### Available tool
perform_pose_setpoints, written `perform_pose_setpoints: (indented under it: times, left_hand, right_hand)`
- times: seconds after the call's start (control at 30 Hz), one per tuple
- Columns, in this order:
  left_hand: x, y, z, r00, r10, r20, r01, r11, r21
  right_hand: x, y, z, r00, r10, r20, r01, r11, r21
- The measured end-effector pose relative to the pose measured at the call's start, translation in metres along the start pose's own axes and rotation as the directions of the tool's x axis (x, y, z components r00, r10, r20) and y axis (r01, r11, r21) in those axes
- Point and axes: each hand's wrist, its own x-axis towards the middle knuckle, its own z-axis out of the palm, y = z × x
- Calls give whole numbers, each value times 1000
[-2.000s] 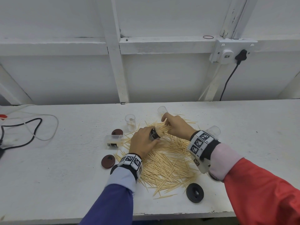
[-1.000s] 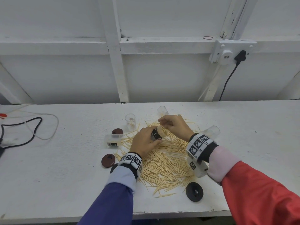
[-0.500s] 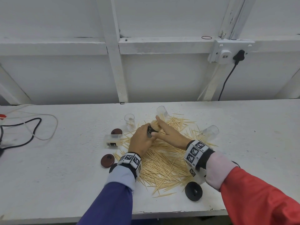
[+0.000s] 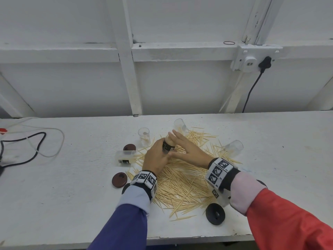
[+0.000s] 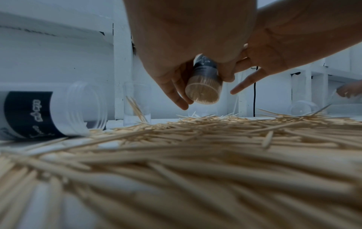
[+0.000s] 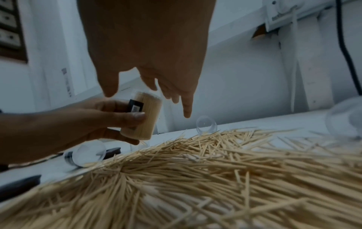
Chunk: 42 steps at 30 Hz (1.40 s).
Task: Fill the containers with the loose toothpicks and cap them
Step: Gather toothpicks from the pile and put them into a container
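From the head view, I judge the job roughly a quarter done: 1 filled container [image 4: 168, 145] sits in my left hand [image 4: 156, 157], uncapped, while the toothpick pile [image 4: 182, 183] covers the bench [image 4: 72, 195]. An upright empty container [image 4: 144, 136] stands at 11 o'clock of the pile, a tipped one [image 4: 180, 125] at 12, another [image 4: 232, 147] at 2, and a labelled one [image 4: 125, 157] lies at 9. A maroon cap [image 4: 119, 179] waits at 8 o'clock, a black cap [image 4: 215, 214] at 5. My right hand [image 4: 187, 150] lies flat-fingered against the container's mouth, holding nothing. In the left wrist view, my left hand [image 5: 188, 46] curls around the packed container [image 5: 203, 86], which is tilted and off the bench. In the right wrist view, my right hand [image 6: 149, 51] hangs with spread, straight fingers above the container [image 6: 145, 114]; the left thumb and fingers clasp its labelled side.
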Motion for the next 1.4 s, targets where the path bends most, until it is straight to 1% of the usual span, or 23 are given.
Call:
perform_pose_setpoints:
  times: [0.1, 0.2, 0.27, 0.33, 0.37, 0.4, 0.47, 0.5, 0.57, 0.73, 0.87, 0.93, 0.97, 1.07, 1.1, 1.17, 1.27, 1.33, 1.4]
  left_hand:
    - [0, -2, 1, 1000, 3, 14, -3, 1000, -1]
    - [1, 0, 2, 999, 8, 43, -8, 1000, -2]
    - [1, 1, 2, 997, 29, 69, -31, 999, 30]
    - [1, -1, 2, 995, 46, 86, -54, 994, 95]
    - [1, -2, 1, 995, 51, 89, -62, 991, 118]
    - [1, -3, 1, 995, 52, 91, -63, 990, 124]
    - [2, -5, 2, 994, 51, 97, -62, 991, 122]
    - [1, -5, 3, 993, 54, 101, -67, 989, 129]
    - [1, -5, 3, 993, 60, 105, -74, 987, 141]
    - [3, -4, 4, 993, 41, 108, -56, 988, 142]
    - [3, -7, 4, 995, 65, 70, -73, 990, 122]
    - [3, -7, 3, 996, 79, 34, -82, 991, 107]
    - [2, -6, 3, 996, 89, 19, -91, 990, 108]
    - [2, -5, 3, 992, 127, -10, -125, 984, 126]
    - [2, -5, 2, 991, 136, -10, -133, 982, 137]
    - [2, -5, 1, 990, 139, -4, -137, 978, 158]
    - [2, -6, 1, 987, 161, 2, -159, 973, 170]
    - [3, -6, 1, 986, 167, -8, -164, 973, 160]
    - [3, -5, 1, 984, 176, -29, -169, 972, 165]
  right_hand:
    - [2, 1, 0, 992, 41, -118, -29, 994, 103]
    - [8, 2, -5, 978, 116, -171, -86, 981, 176]
    - [11, 2, -9, 959, 175, -221, -138, 975, 173]
    - [12, 3, -11, 938, 204, -280, -184, 978, 97]
    - [13, 4, -11, 935, 205, -289, -194, 979, 66]
    - [12, 5, -11, 938, 210, -276, -197, 978, 73]
    - [11, 5, -11, 946, 226, -234, -198, 970, 139]
    - [10, 5, -11, 944, 228, -241, -199, 970, 136]
    - [8, 5, -10, 939, 224, -262, -204, 974, 102]
    - [7, 4, -8, 952, 192, -240, -173, 980, 96]
    - [8, 0, -6, 957, 174, -234, -136, 976, 169]
    - [7, -1, -5, 960, 161, -227, -126, 979, 160]
    - [7, -2, -5, 959, 152, -240, -123, 984, 131]
    - [7, -5, -2, 939, 87, -333, -84, 996, 24]
    - [7, -6, -1, 936, 69, -344, -68, 998, 15]
    - [7, -6, -1, 941, 62, -333, -49, 998, 49]
    - [6, -4, -1, 940, 30, -340, -14, 999, 49]
    - [5, -4, -1, 950, 6, -313, 11, 999, 53]
    - [3, -4, 0, 954, 9, -300, 18, 996, 87]
